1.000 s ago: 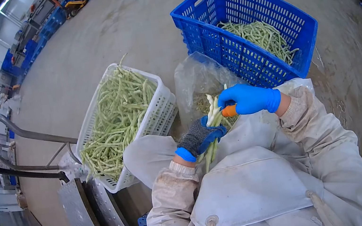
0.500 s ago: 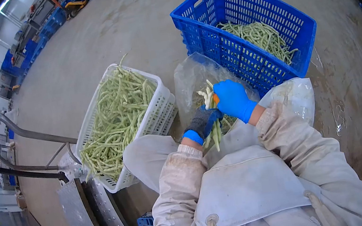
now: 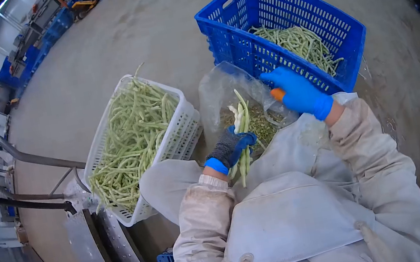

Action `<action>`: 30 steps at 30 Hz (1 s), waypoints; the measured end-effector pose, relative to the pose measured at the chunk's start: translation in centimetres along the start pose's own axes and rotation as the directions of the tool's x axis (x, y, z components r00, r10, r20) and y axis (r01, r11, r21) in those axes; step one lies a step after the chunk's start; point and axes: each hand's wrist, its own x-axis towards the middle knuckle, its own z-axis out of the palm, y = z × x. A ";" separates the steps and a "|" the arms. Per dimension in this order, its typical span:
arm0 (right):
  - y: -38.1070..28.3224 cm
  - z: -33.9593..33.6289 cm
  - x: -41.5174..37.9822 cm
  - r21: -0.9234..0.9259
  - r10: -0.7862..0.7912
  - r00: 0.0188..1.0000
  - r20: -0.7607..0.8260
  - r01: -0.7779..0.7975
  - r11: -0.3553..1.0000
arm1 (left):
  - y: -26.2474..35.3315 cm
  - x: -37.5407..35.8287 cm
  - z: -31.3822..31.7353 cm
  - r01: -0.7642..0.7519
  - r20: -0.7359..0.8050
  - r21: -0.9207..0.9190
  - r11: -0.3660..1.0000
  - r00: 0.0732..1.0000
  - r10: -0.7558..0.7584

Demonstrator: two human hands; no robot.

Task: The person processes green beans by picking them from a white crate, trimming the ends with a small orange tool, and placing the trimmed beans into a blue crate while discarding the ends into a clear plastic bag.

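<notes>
My left hand (image 3: pixel 231 146), in a dark grey and blue glove, is closed around a small bunch of long green beans (image 3: pixel 242 120). Their pale ends stick up above the fist and the other ends hang below it. My right hand (image 3: pixel 300 94), gloved in blue, reaches beside the near wall of a blue crate (image 3: pixel 236 43). Its fingers stretch out to the left, with something orange (image 3: pixel 278 94) at the thumb. Between my knees, a clear plastic bag (image 3: pixel 212 90) lies spread with small green bean scraps (image 3: pixel 265 126) in it.
On the left stands a white basket (image 3: pixel 183 114) heaped with long green beans (image 3: pixel 132 133). More beans (image 3: pixel 300 44) lie inside the blue crate. A metal cart handle (image 3: pixel 30 152) and a steel plate (image 3: pixel 87 243) are at the far left.
My right hand has moved away from the bean bunch, up and right toward the blue crate. My left hand keeps its hold on the bunch, slightly lower, and the bag's scraps now show.
</notes>
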 end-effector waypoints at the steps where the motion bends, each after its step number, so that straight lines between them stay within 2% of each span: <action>1: -1.2 0.7 -0.2 0.190 0.031 0.996 0.082 -0.046 0.981 | 1.5 -0.6 0.3 0.036 0.014 -0.004 0.999 0.999 -0.036; 2: -2.1 1.4 -0.3 0.191 0.034 0.996 0.077 -0.048 0.980 | 1.4 -0.4 0.4 0.036 0.016 0.001 0.999 0.999 -0.036; 4: -3.3 2.6 -0.4 0.147 -0.067 0.989 0.134 0.047 0.988 | 1.5 -0.2 0.4 0.004 -0.002 0.175 0.985 1.000 -0.004; 8: -3.1 3.8 -0.2 0.117 -0.150 0.980 0.131 0.135 0.984 | 2.0 -0.4 0.5 0.037 0.005 0.219 0.975 0.999 -0.039; 10: -3.8 3.4 -0.5 -0.009 -0.127 0.979 0.159 0.131 0.991 | 1.1 0.0 0.3 0.012 0.001 0.235 0.972 1.000 -0.013; 11: -4.0 3.5 -0.7 -0.010 -0.129 0.979 0.161 0.132 0.991 | 0.6 0.2 0.2 0.011 0.001 0.233 0.972 1.000 -0.012; 13: -4.5 3.6 -1.0 -0.278 -0.076 0.966 0.248 0.146 0.949 | 0.1 0.4 0.2 0.025 -0.030 0.300 0.954 0.999 -0.016; 14: -3.6 3.5 -0.8 -0.280 -0.073 0.966 0.246 0.143 0.949 | -0.1 0.5 0.2 0.023 -0.027 0.302 0.953 1.000 -0.015; 15: -1.7 3.3 -0.4 -0.209 0.172 0.983 0.068 -0.154 0.966 | -0.3 0.5 0.4 -0.005 -0.024 0.369 0.930 1.000 0.015; 16: 0.0 3.0 -0.2 -0.087 0.416 0.905 -0.085 -0.423 0.902 | -0.3 0.5 0.5 -0.034 -0.023 0.432 0.901 0.999 0.048; 17: 1.3 2.6 -0.3 -0.086 0.413 0.907 -0.088 -0.420 0.904 | -0.2 0.4 0.5 -0.036 -0.025 0.434 0.900 0.998 0.052; 19: 2.0 1.6 -0.3 -0.004 0.233 0.940 -0.251 -0.241 0.970 | 0.3 -0.4 0.5 -0.147 -0.044 0.688 0.710 0.969 0.243; 20: 1.9 1.9 -0.5 -0.007 0.233 0.938 -0.257 -0.243 0.970 | 0.6 -0.5 0.6 -0.153 -0.039 0.690 0.707 0.968 0.247; 22: -2.2 1.2 0.1 0.364 0.077 0.986 -0.151 -0.017 0.931 | 1.8 -1.2 1.3 -0.066 -0.109 0.854 0.516 0.947 0.302; 23: -2.7 1.2 0.1 0.360 0.080 0.985 -0.150 -0.021 0.933 | 2.3 -1.4 1.6 -0.070 -0.105 0.853 0.517 0.947 0.302; 25: -3.2 1.3 0.1 0.120 -0.077 0.993 0.093 0.065 0.991 | 3.1 -1.7 1.8 -0.017 -0.138 0.864 0.504 0.953 0.269; 28: -2.8 2.2 -0.4 0.129 -0.035 0.988 0.151 0.016 0.991 | 3.3 -1.9 1.6 0.002 -0.155 0.887 0.461 0.943 0.295; 30: -2.6 2.4 -0.7 0.119 -0.063 0.987 0.145 0.046 0.992 | 3.6 -2.3 1.8 0.025 -0.171 0.891 0.454 0.944 0.282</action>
